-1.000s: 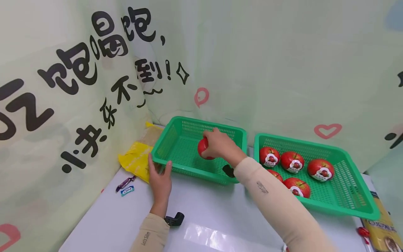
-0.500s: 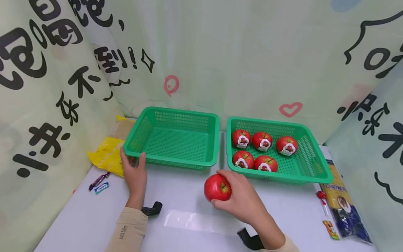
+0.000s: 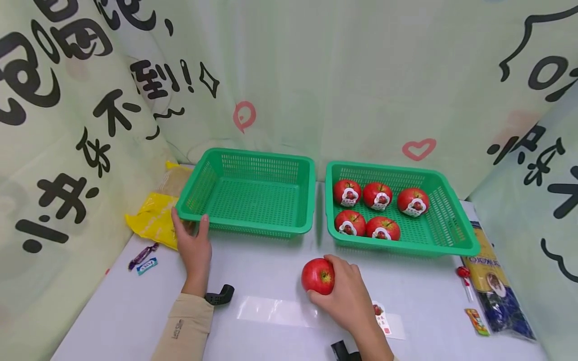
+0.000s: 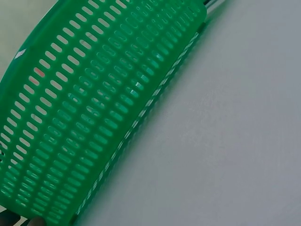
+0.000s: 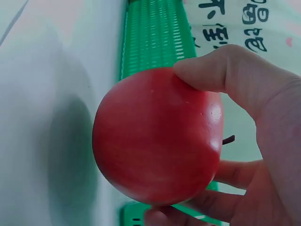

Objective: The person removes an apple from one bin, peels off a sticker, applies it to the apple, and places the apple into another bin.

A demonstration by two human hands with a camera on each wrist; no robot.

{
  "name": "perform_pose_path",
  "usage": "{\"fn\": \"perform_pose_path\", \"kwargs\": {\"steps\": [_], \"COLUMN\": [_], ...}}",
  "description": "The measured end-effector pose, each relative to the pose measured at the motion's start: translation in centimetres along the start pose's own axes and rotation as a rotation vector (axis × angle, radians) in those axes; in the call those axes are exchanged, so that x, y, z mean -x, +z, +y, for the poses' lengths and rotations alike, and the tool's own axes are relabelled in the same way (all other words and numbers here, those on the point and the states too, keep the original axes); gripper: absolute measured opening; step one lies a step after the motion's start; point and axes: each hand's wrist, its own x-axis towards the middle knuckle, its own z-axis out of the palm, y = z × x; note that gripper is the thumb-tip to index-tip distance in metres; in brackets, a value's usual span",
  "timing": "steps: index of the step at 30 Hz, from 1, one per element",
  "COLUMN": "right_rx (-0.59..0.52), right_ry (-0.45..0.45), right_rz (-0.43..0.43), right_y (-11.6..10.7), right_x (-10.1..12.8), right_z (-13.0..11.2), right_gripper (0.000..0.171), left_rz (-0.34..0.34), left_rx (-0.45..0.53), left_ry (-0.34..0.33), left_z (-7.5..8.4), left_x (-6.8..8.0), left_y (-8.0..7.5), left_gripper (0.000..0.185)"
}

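Note:
My right hand [image 3: 345, 291] grips a red apple [image 3: 318, 276] [image 5: 157, 136] just above the white table, in front of the two green baskets. The apple carries no label. My left hand [image 3: 193, 243] holds the near left corner of the empty left basket [image 3: 246, 193], whose slotted wall [image 4: 89, 113] fills the left wrist view. The right basket [image 3: 447, 220] holds several red apples with white stickers [image 3: 347, 193]. A loose sticker [image 3: 381, 316] lies on the table beside my right wrist.
A yellow bag [image 3: 155, 220] lies left of the empty basket, two small wrapped sweets [image 3: 142, 260] in front of it. A dark packet [image 3: 494, 291] and small wrappers [image 3: 471, 313] lie at the right edge. Printed curtains close in the back and sides.
My right hand lifted the apple out of the left basket, brought it toward me and lowered it close to the table. The left hand kept its hold on the basket corner.

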Motion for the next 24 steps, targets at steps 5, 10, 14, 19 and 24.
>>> {"fn": "perform_pose_path", "kwargs": {"steps": [5,10,14,19,24], "right_rx": [0.010,0.011,-0.004,-0.019,-0.025], "right_ry": [-0.008,-0.027,-0.029,-0.033,-0.027], "right_rz": [0.023,0.039,0.036,0.028,0.014], "right_y": [0.6,1.0,1.2,1.3,1.3], "right_x": [-0.3,-0.4,-0.4,-0.5,-0.3], "right_z": [0.3,0.8,1.1,1.2,1.4], "right_gripper": [0.084,0.082,0.082,0.082,0.091], "left_rz": [-0.010,-0.010,-0.002,-0.005,-0.003], "left_rx": [0.000,-0.003,-0.001,-0.007,-0.010], "left_ry": [0.006,0.018,0.031,0.022,0.018], "left_z": [0.3,0.2,0.1,0.1,0.1], "left_x": [0.0,-0.1,-0.1,0.0,0.1], "left_y": [0.2,0.3,0.3,0.1,0.0], "left_gripper": [0.090,0.090,0.090,0.091,0.089]}}
